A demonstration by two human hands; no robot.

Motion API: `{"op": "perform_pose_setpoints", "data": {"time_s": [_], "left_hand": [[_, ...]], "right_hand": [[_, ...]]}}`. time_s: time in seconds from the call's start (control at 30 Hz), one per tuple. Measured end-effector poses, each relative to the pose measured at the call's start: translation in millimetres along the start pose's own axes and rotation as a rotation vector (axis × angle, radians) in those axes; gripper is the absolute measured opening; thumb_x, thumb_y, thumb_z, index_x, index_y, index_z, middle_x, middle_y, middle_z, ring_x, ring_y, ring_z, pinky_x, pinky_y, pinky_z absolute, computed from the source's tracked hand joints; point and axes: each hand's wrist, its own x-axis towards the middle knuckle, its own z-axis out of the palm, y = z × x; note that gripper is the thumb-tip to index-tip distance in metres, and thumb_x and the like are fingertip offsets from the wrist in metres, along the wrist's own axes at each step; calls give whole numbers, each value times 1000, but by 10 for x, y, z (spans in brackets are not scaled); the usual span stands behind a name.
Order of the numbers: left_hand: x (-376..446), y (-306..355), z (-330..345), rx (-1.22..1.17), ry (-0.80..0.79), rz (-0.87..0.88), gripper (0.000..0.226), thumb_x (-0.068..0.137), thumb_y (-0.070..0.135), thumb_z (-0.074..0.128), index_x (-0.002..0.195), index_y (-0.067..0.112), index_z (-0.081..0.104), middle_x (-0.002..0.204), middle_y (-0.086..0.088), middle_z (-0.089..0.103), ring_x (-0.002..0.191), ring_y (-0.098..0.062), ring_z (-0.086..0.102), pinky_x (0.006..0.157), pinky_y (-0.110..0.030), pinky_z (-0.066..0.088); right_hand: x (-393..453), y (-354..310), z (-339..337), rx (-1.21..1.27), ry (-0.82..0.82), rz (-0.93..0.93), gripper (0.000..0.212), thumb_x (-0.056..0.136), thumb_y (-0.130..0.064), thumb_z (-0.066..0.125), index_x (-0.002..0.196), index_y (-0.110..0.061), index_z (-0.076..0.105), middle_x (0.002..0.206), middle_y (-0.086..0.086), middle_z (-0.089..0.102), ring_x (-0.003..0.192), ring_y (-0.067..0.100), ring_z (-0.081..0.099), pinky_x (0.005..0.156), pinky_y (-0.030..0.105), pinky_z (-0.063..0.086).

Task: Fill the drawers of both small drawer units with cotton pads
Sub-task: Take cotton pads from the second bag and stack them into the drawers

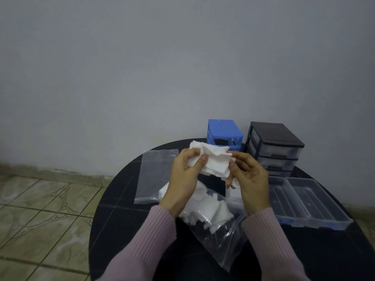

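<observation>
Both hands' fingers [199, 159] pinch cotton pads [215, 161] btwn them.

Cotton pads [213, 161] between left hand [185, 175] and right hand [250, 179] above table [113, 209]

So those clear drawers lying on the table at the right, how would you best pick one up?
Probably from above, by its two long walls. The nearer clear drawer lies flat with its open side up beside a second one, so its rim is exposed on top. Both hands currently hold the cotton pads.
</observation>
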Motion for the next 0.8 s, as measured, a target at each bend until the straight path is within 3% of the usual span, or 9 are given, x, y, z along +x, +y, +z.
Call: {"op": "perform_pose_setpoints", "data": {"time_s": [0.2, 0.3, 0.4, 0.5, 0.6, 0.7, 0.8], "left_hand": [[4, -12, -10, 2, 49, -37, 19, 90, 19, 60, 106, 9, 64, 110, -2, 64, 99, -8, 60, 77, -10, 46], [3, -8, -6, 1, 41, -42, 20, 90, 17, 60, 104, 5, 65, 109, -6, 65, 98, -13, 60, 77, -15, 45], [-14, 2, 29, 11, 28, -35, 16, 89, 14, 60, 100, 4, 66, 108, -8, 64, 95, -13, 61, 73, -12, 45], [-29, 5, 47, 2, 19, -31, 13, 87, 13, 62, 95, 5, 68, 106, -9, 63, 97, -17, 62, 76, -17, 47], [-56, 29, 60, -24, 19, -15, 31, 77, 36, 71, 90, 7, 70, 102, -7, 64, 95, -22, 64, 78, -31, 54], [-64, 46, 70, -16, 44, 2, 51, 63, 48, 72, 87, 2, 69, 99, -9, 64, 90, -28, 66, 75, -39, 56], [-43, 40, 65, 3, 63, 23, 45, 68, 39, 73, 87, -2, 68, 95, -9, 63, 88, -27, 65, 73, -38, 55]], "right_hand": [[21, 46, -59, -47, 131, -37, 26, 92, 6, 45, 81, -9, 64, 71, -7, 64, 43, 4, 47, 45, 16, 41], [23, 38, -56, -36, 118, 21, 27, 91, 5, 45, 76, -6, 65, 72, 4, 57, 41, 2, 41, 41, 14, 35], [9, 30, -17, -74, 27, 16, 13, 81, -23, 64, 75, -12, 63, 69, 3, 52, 45, 0, 46, 44, 11, 37], [-14, 56, 21, -143, -20, -28, 26, 75, -36, 73, 69, -15, 60, 70, 0, 53, 55, -1, 52, 50, 11, 40], [-15, 59, 40, -131, 5, -48, 22, 79, -27, 61, 62, -14, 54, 70, 4, 50, 57, 0, 53, 48, 11, 40], [-8, 63, 35, -171, -9, -48, 16, 73, -32, 62, 58, -25, 58, 70, 1, 50, 66, 12, 56, 54, 18, 46], [-21, 57, 42, -156, -11, -19, 15, 68, -34, 64, 54, -29, 61, 74, 1, 53, 75, 18, 61, 62, 29, 53]]}}
